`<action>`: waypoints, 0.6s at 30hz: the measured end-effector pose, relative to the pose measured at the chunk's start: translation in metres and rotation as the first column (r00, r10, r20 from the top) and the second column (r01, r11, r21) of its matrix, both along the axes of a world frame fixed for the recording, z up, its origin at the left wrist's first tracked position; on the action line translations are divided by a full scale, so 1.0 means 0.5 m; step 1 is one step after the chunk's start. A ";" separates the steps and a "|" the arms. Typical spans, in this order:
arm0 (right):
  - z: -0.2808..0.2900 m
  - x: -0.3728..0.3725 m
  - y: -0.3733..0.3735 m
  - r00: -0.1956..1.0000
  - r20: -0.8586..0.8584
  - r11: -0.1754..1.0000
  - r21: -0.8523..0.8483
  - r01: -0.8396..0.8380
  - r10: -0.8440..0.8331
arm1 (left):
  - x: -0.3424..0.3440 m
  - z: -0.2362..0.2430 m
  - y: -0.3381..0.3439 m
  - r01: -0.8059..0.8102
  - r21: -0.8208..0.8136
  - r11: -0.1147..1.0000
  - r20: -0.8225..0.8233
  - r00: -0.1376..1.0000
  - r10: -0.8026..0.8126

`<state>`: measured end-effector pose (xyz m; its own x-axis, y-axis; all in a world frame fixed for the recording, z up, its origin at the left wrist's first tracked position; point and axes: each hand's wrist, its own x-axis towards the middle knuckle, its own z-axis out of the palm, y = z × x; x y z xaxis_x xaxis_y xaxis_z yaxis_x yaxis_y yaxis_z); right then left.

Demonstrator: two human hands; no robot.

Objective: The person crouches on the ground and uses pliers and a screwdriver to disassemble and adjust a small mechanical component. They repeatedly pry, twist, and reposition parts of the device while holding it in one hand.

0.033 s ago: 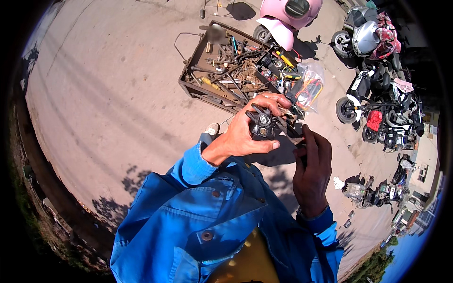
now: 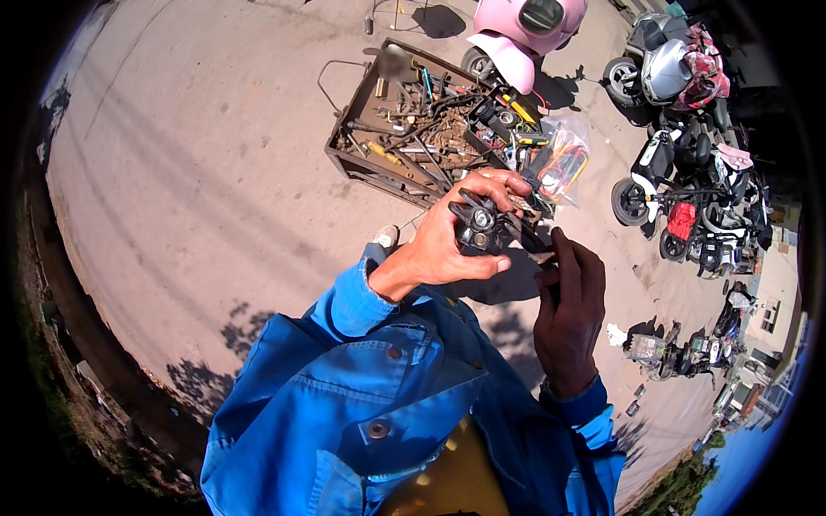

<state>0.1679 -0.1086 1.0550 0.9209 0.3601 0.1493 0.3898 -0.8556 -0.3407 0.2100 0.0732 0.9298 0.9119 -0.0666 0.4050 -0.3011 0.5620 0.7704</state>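
My left hand [image 2: 437,242] is wrapped round a compact black mechanical part that looks like a brake caliper [image 2: 479,230], holding it up in front of my chest. Two round metal spots show on its upper face. My right hand [image 2: 570,303] is in shadow to the right, its fingers bent and pinched at the end of a dark flat piece [image 2: 532,241] that reaches over from the black part. Shadow hides what exactly lies between the right fingertips, and whether that piece is joined to the black part.
Beyond my hands a rusty metal tool tray [image 2: 379,179] lies on the concrete, full of wrenches and small parts. A clear plastic bag [image 2: 568,155] with coloured leads sits at its right end. Past it stands a pink scooter [image 2: 508,60]; several parked motorbikes [image 2: 662,69] line the right.
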 end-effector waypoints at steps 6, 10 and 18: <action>0.012 -0.011 0.004 0.998 0.057 1.000 0.011 0.008 -0.008 | 0.010 0.027 0.006 -0.003 0.019 1.000 0.069 0.998 0.001; 0.025 -0.012 0.009 1.000 -0.002 0.996 0.088 0.016 -0.016 | 0.018 0.037 0.015 -0.060 0.111 0.992 0.179 0.983 0.039; 0.043 -0.022 0.016 0.999 -0.027 0.995 0.092 0.033 -0.030 | 0.011 0.072 0.017 -0.108 0.092 0.990 0.177 0.980 0.091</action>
<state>0.1568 -0.1004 1.0763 0.9355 0.3167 0.1570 0.3534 -0.8315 -0.4287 0.2155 0.0818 0.9657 0.8331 -0.0272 0.5524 -0.4847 0.4450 0.7530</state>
